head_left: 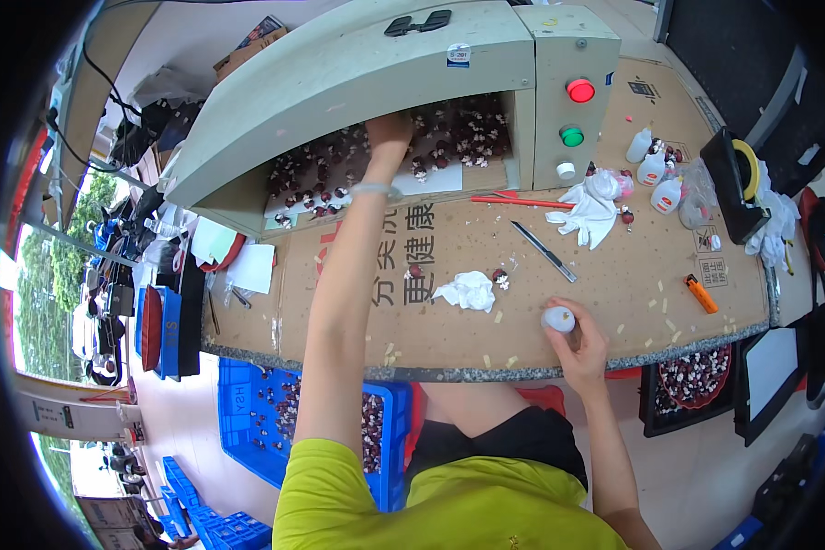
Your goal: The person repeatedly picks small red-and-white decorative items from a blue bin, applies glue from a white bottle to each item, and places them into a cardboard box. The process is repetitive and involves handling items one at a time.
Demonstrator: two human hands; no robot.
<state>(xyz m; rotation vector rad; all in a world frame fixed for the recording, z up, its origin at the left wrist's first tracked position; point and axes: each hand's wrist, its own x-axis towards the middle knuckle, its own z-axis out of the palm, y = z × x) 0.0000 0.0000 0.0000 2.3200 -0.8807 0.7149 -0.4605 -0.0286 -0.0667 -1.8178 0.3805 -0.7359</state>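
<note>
My left arm reaches into the opening of a large cream-coloured machine (357, 69). Inside it, my left hand (390, 130) is among many small dark-red and white pieces (325, 170), some lying on white sheets. The fingers of that hand are hidden in the shade, so I cannot see whether they hold anything. Near the front edge of the cardboard-covered table, my right hand (581, 348) is closed round a small white squeeze bottle (558, 319), its tip pointing up. Left of this hand lie a crumpled white tissue (467, 291) and a single dark-red and white piece (500, 276).
A utility knife (544, 251), a red rod (522, 202), a white cloth (588, 209) and an orange lighter (701, 294) lie on the table. White bottles (651, 170) and a tape dispenser (735, 183) stand at right. A blue crate (390, 440) of pieces sits below.
</note>
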